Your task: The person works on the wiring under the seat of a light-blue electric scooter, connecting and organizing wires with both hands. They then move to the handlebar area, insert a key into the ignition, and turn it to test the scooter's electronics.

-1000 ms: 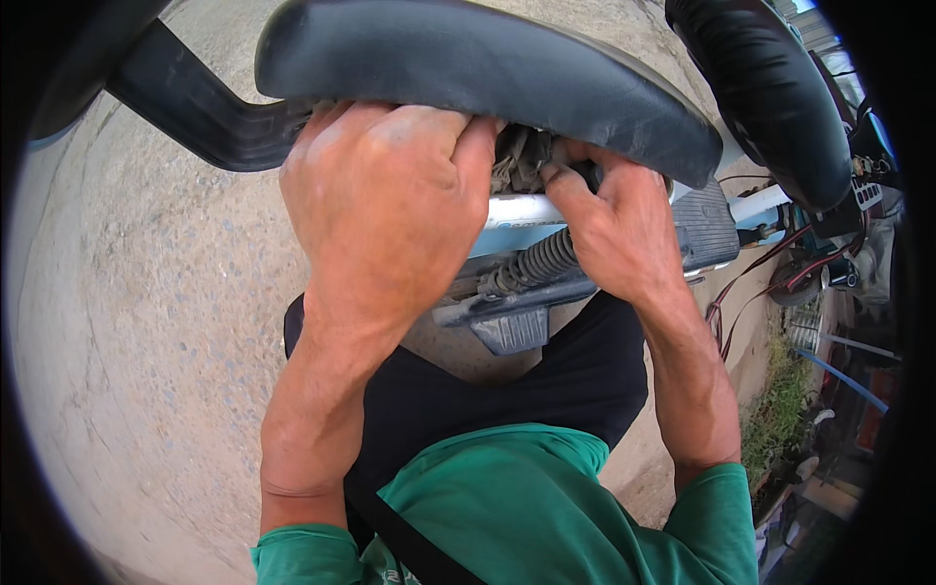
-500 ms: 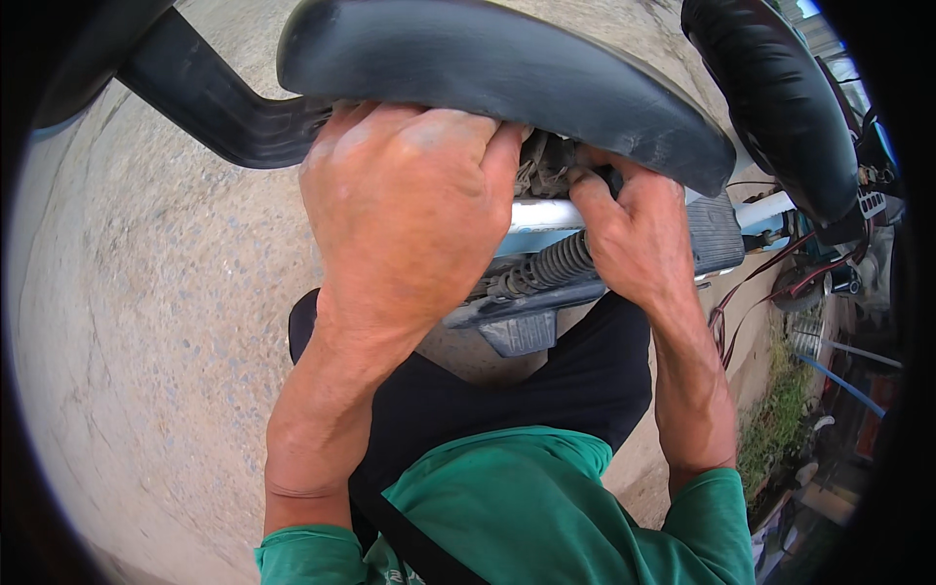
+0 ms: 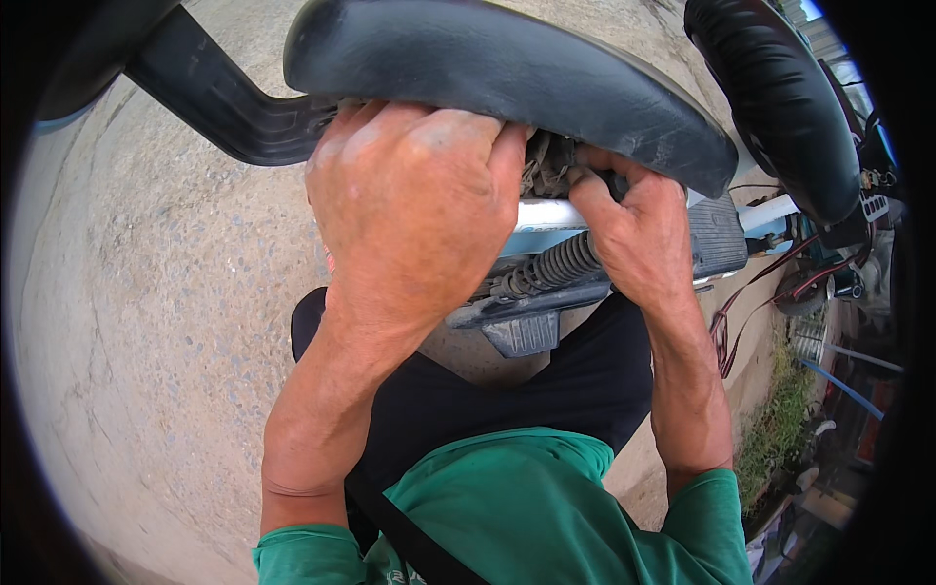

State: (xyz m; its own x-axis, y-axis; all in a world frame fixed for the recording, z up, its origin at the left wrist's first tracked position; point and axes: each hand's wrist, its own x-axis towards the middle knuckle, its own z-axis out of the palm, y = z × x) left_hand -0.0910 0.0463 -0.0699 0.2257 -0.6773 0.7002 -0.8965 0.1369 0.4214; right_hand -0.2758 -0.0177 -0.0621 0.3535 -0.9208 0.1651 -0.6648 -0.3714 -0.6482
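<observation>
1. While both forearms reach up from the lower edge, the left hand point(image 3: 414, 210) lies back upward against the near side of a black padded seat point(image 3: 507, 78), its fingers curled out of sight beneath the seat's lower edge; whether they pinch anything I cannot tell.
2. Just right of it, the right hand point(image 3: 639, 234) has its thumb and bent forefinger near each other under the same edge, beside a dark, dusty bundle point(image 3: 549, 164); the fingertips are partly hidden, so a pinch cannot be confirmed.
3. That bundle sits between the hands, below the seat and above a white frame tube point(image 3: 546, 214).
4. Below the tube are a black ribbed spring cover point(image 3: 556, 263) and a grooved black block point(image 3: 524, 334); a ribbed black footboard point(image 3: 717, 234) lies right of the right hand.
5. As for writing, a scrap of pale lettering point(image 3: 401, 577) shows on the green shirt point(image 3: 517, 487) beside a black strap point(image 3: 414, 536), too cut off to read as a word; faint marks along the tube are too small to make out.
6. At upper right stands a second, wrinkled black saddle point(image 3: 775, 107), with red-and-black cords point(image 3: 756, 278) hanging below.
</observation>
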